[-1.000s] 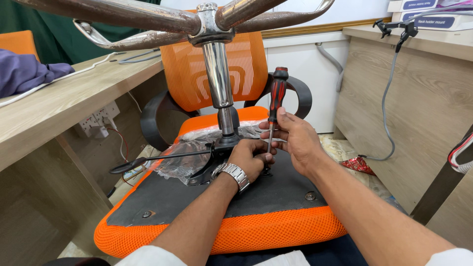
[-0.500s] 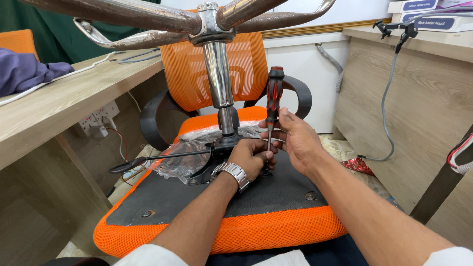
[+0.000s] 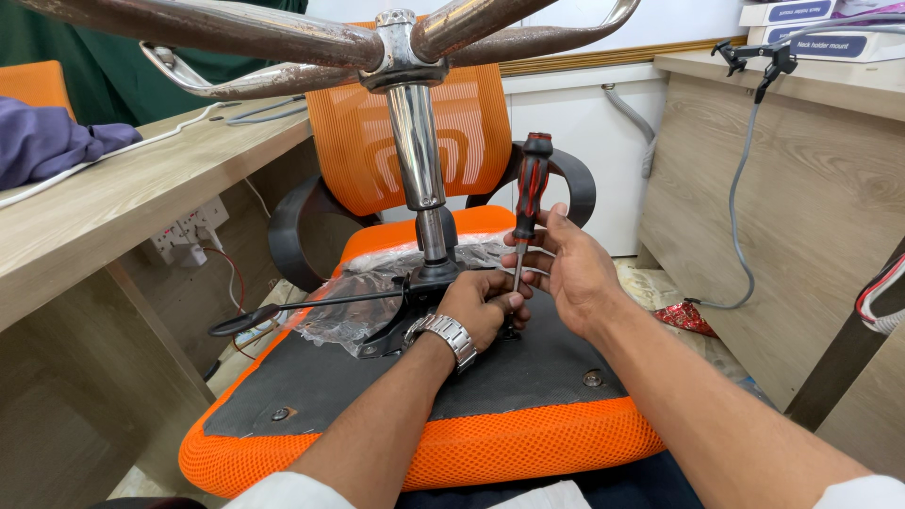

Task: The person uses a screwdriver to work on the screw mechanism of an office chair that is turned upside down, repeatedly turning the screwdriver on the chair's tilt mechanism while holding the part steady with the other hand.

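An orange mesh office chair lies upside down, its black seat underside [image 3: 528, 368] facing up. A chrome gas column [image 3: 419, 160] rises from the black tilt mechanism [image 3: 415, 292] to the metal star base [image 3: 283, 38] overhead. My right hand [image 3: 566, 269] holds a red and black screwdriver [image 3: 530, 188] upright, tip down beside the mechanism. My left hand [image 3: 485, 306], with a metal watch on the wrist, is curled around the screwdriver's shaft at the tip, against the mechanism plate. Clear plastic wrap [image 3: 358, 302] covers part of the mechanism.
A wooden desk [image 3: 113, 198] stands to the left with a purple cloth [image 3: 47, 141] and cables on it. Another wooden desk panel [image 3: 811, 217] stands to the right, a grey cable hanging down it. A black lever [image 3: 283, 311] sticks out leftward from the mechanism.
The screwdriver has stayed upright at the mechanism; my right hand has shifted slightly on the handle. My left hand has not moved.
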